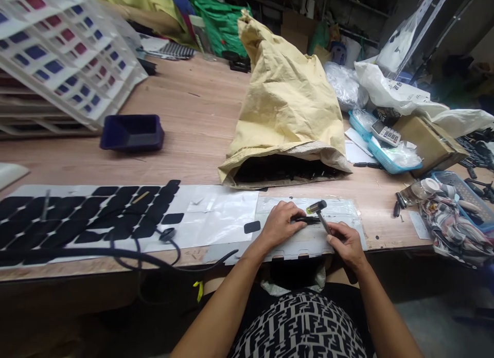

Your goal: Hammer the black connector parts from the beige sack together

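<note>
My right hand (346,240) grips the handle of a small hammer (318,210) whose black and yellow head hovers just above the work. My left hand (280,222) presses down on a slim black part (307,219) lying on a clear plastic sheet (339,210) at the table's front edge. A single black pad (252,227) rests just left of my left hand. Both hands are closed around what they hold.
Rows of several black pads (77,216) cover a white sheet to the left, with a black cable (127,255) across them. A tan paper sack (283,103) lies open behind my hands. A dark blue tray (132,132), stacked racks (57,54) and cluttered baskets (386,152) surround the area.
</note>
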Demonstrator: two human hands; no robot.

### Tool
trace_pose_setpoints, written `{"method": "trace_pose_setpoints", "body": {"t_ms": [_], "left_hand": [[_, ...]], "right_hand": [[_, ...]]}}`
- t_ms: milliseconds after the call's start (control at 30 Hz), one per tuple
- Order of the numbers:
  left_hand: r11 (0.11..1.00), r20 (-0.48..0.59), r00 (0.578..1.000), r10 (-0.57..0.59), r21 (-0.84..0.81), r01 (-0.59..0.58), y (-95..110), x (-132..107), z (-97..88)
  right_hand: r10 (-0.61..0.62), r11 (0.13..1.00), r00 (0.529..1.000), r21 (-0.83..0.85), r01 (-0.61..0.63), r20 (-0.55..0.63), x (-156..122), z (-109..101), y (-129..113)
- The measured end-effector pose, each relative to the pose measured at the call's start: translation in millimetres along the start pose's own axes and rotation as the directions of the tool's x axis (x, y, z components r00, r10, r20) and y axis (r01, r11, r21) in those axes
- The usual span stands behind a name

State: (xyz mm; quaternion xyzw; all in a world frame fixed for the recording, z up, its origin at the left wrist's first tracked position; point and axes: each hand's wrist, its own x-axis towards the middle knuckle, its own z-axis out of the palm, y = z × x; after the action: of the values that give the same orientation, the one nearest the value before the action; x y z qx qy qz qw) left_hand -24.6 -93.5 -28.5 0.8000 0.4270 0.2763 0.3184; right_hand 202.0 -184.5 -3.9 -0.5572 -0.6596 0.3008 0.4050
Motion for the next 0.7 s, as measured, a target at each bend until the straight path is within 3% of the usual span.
{"method": "trace_pose_setpoints", "body": {"t_ms": [200, 400, 567, 700], "left_hand": [[0.998, 0.072, 0.996, 0.044, -0.040, -0.041, 11, -9, -11.3], [0.968, 0.282, 0.928, 0.242, -0.140, -0.210, 41, -56, -11.8], [0.967, 0.242, 0.937, 0.251, -0.017, -0.255, 51, -85, 4.8], [0.975, 0.162, 0.961, 0.222, -0.011, -0.224, 40, -69, 2.9]], "right_hand": [[0.104, 0.984, 0.991, 0.151, -0.091, -0.084, -2, 1, 9], [0.098, 0.981, 0.991, 0.177, -0.081, -0.089, -4, 3, 10], [0.089, 0.985, 0.992, 0.154, -0.075, -0.089, -4, 4, 10], [0.069, 0.989, 0.993, 0.134, -0.056, -0.095, -3, 5, 7]]}}
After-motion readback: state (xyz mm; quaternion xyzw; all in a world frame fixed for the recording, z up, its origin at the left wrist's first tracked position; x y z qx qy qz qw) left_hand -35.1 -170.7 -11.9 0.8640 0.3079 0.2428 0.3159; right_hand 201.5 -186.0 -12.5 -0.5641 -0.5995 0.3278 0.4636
